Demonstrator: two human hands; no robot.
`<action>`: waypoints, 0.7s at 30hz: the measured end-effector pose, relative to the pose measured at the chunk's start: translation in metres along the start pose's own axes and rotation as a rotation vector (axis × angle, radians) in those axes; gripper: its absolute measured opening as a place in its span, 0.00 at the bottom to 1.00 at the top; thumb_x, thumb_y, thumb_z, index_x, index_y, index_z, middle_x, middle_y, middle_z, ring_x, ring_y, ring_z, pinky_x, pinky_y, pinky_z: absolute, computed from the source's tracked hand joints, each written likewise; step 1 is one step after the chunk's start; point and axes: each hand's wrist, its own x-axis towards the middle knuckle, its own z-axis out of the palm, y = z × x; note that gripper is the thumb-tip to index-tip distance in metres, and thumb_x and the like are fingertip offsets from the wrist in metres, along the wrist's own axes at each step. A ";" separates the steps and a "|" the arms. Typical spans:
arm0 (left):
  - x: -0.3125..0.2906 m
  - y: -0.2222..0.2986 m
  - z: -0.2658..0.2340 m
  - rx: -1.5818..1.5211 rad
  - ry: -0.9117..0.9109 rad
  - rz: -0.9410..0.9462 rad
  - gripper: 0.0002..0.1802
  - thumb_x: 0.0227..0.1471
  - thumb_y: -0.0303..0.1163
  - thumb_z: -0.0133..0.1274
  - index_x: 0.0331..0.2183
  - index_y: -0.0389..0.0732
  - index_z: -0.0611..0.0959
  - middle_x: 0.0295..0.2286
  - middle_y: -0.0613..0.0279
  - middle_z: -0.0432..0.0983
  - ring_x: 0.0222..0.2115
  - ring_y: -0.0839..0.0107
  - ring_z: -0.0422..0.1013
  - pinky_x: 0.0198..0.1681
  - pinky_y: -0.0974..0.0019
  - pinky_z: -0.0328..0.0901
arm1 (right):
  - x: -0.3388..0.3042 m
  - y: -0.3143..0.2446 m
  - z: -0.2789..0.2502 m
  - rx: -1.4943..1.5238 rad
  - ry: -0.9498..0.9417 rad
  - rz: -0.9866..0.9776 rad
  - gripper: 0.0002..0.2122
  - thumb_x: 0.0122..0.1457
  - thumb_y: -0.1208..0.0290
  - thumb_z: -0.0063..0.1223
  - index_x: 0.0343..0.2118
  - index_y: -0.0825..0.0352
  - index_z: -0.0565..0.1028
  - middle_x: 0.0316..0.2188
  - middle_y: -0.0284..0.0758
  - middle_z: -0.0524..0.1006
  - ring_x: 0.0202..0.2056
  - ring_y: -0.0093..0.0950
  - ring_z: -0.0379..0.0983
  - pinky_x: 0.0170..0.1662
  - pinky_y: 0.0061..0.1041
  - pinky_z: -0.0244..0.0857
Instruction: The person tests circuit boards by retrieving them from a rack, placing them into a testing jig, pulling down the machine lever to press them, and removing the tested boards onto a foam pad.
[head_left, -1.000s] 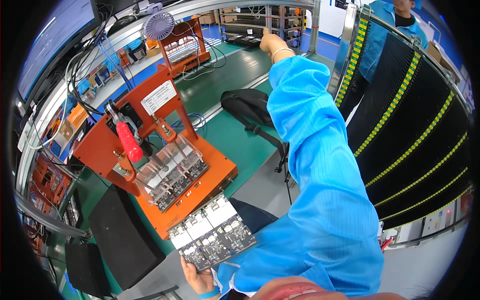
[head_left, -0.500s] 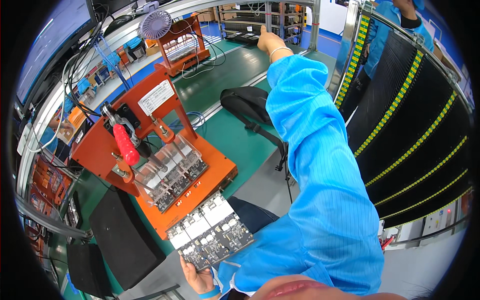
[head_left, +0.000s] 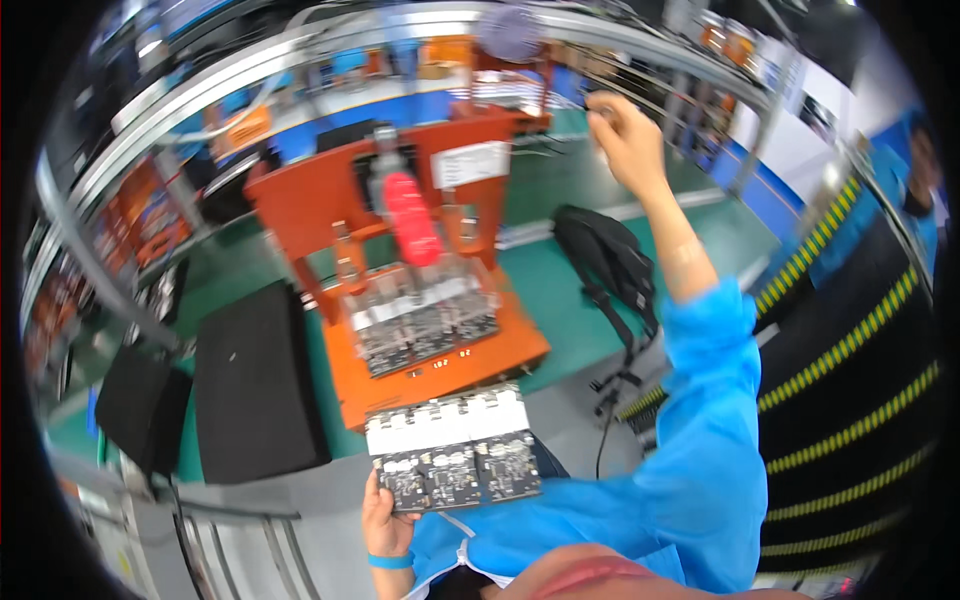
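Circuit board in the left hand, right hand raised

The left hand grips the circuit board by its near left corner, close to the blue jacket and on the near side of an orange stand. The right hand is up at the far right, fingers bent; blur hides how tightly they close. On the stand, a red handle sits above another board. A black bag lies to the right.
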 end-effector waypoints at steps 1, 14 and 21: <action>0.001 0.000 -0.001 -0.027 -0.028 -0.022 0.28 0.54 0.32 0.45 0.54 0.36 0.56 0.38 0.52 0.71 0.26 0.67 0.74 0.22 0.70 0.72 | -0.021 -0.023 0.010 0.120 0.014 -0.143 0.12 0.53 0.69 0.50 0.39 0.65 0.73 0.22 0.36 0.74 0.24 0.26 0.71 0.29 0.22 0.64; -0.015 -0.018 0.000 -0.055 -0.040 0.148 0.28 0.53 0.34 0.46 0.52 0.33 0.58 0.38 0.50 0.70 0.27 0.65 0.74 0.23 0.70 0.71 | -0.092 -0.096 0.096 0.410 0.127 -0.848 0.27 0.51 0.47 0.49 0.41 0.69 0.64 0.43 0.49 0.66 0.45 0.48 0.65 0.47 0.41 0.63; -0.015 -0.020 0.003 -0.086 -0.006 0.219 0.30 0.53 0.33 0.47 0.53 0.33 0.56 0.39 0.49 0.70 0.26 0.62 0.74 0.20 0.70 0.70 | -0.065 -0.079 0.095 0.342 0.280 -1.077 0.19 0.54 0.55 0.50 0.36 0.69 0.66 0.37 0.49 0.71 0.37 0.47 0.70 0.38 0.39 0.68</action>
